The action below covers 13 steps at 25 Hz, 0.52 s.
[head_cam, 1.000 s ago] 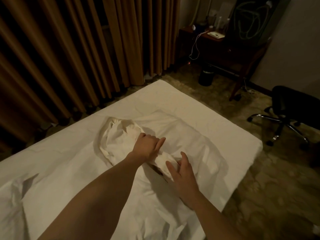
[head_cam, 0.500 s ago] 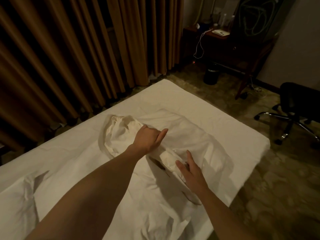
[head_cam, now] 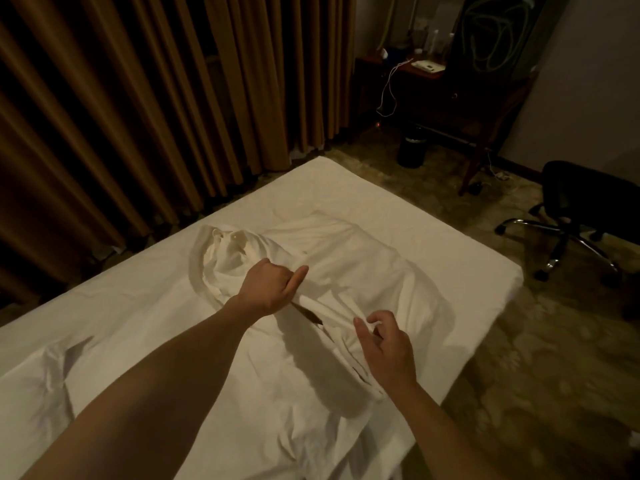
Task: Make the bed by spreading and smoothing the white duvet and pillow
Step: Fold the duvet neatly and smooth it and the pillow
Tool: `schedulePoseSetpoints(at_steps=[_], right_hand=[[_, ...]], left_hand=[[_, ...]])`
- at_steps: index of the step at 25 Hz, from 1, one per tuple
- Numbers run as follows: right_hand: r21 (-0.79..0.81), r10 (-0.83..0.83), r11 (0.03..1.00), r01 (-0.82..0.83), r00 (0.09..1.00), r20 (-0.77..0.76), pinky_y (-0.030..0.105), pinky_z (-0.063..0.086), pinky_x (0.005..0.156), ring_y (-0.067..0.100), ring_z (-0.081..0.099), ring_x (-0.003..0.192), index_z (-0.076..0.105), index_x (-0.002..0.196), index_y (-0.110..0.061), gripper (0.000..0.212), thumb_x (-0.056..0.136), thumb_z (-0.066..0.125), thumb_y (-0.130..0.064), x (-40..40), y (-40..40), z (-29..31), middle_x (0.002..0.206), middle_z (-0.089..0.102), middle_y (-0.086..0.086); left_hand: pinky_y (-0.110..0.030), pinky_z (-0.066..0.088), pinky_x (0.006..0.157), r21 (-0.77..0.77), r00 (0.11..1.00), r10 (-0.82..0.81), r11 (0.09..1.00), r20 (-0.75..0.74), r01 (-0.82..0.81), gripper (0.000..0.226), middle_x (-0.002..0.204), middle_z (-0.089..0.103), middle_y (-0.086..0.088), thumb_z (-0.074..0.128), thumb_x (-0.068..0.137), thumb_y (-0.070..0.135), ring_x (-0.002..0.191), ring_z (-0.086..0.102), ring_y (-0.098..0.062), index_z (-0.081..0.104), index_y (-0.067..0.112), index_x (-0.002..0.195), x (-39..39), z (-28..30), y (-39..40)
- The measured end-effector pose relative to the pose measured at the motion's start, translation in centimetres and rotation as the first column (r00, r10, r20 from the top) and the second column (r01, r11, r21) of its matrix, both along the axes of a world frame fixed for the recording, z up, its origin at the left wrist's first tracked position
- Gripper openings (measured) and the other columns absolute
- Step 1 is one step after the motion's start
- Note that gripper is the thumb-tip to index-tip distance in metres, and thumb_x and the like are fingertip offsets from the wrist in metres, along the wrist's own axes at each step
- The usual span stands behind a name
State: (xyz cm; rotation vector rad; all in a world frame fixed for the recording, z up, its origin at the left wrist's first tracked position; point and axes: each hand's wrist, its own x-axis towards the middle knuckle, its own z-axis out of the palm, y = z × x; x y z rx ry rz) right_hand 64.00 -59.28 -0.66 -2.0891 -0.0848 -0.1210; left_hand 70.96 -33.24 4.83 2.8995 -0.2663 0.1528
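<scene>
Nearest to us, two bare forearms reach out from the bottom edge over a bed (head_cam: 467,258) covered in white fabric. Our right hand (head_cam: 388,351) hovers low over a raised fold of the white duvet (head_cam: 363,278), its fingers (head_cam: 379,318) loosely curled and parted; they seem to brush the fold, though we cannot tell whether they have hold of it. A little farther out, our left hand (head_cam: 268,289) is clenched on a bunched ridge of the same fabric, thumb sticking out to the right. The duvet lies crumpled across the middle of the bed, with a twisted lump at its far left end. We cannot pick out a pillow; it may be inside the heap. A dark slit shows between the two hands, its nature unclear. Beyond the bed hang brown pleated curtains (head_cam: 138,98). At the far right stand a dark desk (head_cam: 433,95) with a trailing white cable (head_cam: 389,88), and a black office chair (head_cam: 585,202) cut off by the frame edge. The room is dim.
</scene>
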Motion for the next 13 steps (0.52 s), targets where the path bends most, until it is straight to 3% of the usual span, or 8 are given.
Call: schedulePoseSetpoints(at_steps=[3,5,6,8,9,11,13], right_hand=[[0.027,-0.073,0.997,0.068,0.953,0.296,0.017,0.034,0.045,0.016,0.052,0.051,0.053,0.093,-0.022,0.049,0.096,0.039,-0.069,-1.6,0.5,2.6,0.050,0.040,-0.010],[-0.020,-0.052,0.998,0.063,0.936,0.349,0.015,0.039,0.048,0.013,0.056,0.054,0.058,0.097,-0.018,0.051,0.099,0.038,-0.065,-3.6,1.3,2.3,0.058,0.052,-0.009],[-0.124,-0.004,0.991,0.051,0.936,0.352,0.019,0.046,0.051,0.011,0.061,0.057,0.059,0.103,-0.017,0.054,0.098,0.037,-0.066,-5.2,2.0,1.2,0.066,0.061,-0.007],[-0.462,0.188,0.885,-0.065,0.956,0.225,0.029,0.057,0.064,0.017,0.071,0.079,0.057,0.120,-0.018,0.063,0.095,0.036,-0.072,-8.6,3.4,-1.8,0.093,0.072,0.000],[-0.569,0.271,0.799,-0.193,0.961,0.055,0.035,0.057,0.077,0.021,0.069,0.097,0.052,0.131,-0.018,0.069,0.093,0.037,-0.074,-9.8,4.1,-2.9,0.111,0.070,0.004],[-0.591,0.312,0.695,-0.409,0.912,-0.265,0.043,0.044,0.103,0.026,0.048,0.132,0.034,0.149,-0.017,0.080,0.092,0.037,-0.073,-11.0,4.8,-4.2,0.143,0.050,0.006],[-0.569,0.297,0.698,-0.434,0.899,-0.321,0.041,0.036,0.111,0.026,0.036,0.141,0.025,0.154,-0.018,0.085,0.092,0.033,-0.075,-10.7,4.9,-4.7,0.153,0.038,0.005]], left_hand=[[-0.033,0.040,0.083,-0.046,0.997,0.019,0.999,0.071,-0.016,0.087,0.045,0.049,0.000,0.007,0.097,0.063,0.052,0.053,-0.027,0.055,0.008,0.050,-0.1,0.9,0.2],[-0.035,0.042,0.085,-0.005,0.998,0.000,1.000,0.063,0.000,0.088,0.047,0.051,0.001,0.004,0.097,0.065,0.052,0.052,-0.025,0.055,0.011,0.050,-0.9,0.6,0.8],[-0.037,0.042,0.085,0.052,0.999,-0.015,0.999,0.040,0.013,0.090,0.051,0.055,0.001,0.000,0.096,0.068,0.054,0.054,-0.024,0.056,0.013,0.053,-1.7,0.0,1.3],[-0.039,0.041,0.084,0.209,1.000,-0.017,0.978,-0.018,0.020,0.096,0.072,0.067,-0.002,-0.011,0.092,0.070,0.072,0.062,-0.024,0.066,0.017,0.071,-3.8,-2.0,2.2],[-0.039,0.040,0.085,0.262,0.998,0.007,0.965,-0.057,0.008,0.095,0.085,0.071,-0.001,-0.011,0.091,0.068,0.084,0.062,-0.024,0.070,0.021,0.083,-4.9,-3.1,2.6],[-0.040,0.039,0.088,0.260,0.994,0.056,0.965,-0.098,-0.029,0.086,0.101,0.071,0.002,-0.008,0.092,0.064,0.099,0.059,-0.023,0.070,0.027,0.096,-6.9,-4.9,2.9],[-0.040,0.040,0.088,0.229,0.992,0.074,0.972,-0.105,-0.048,0.084,0.104,0.070,0.004,-0.008,0.090,0.064,0.101,0.059,-0.023,0.069,0.030,0.098,-8.1,-5.7,2.8]])
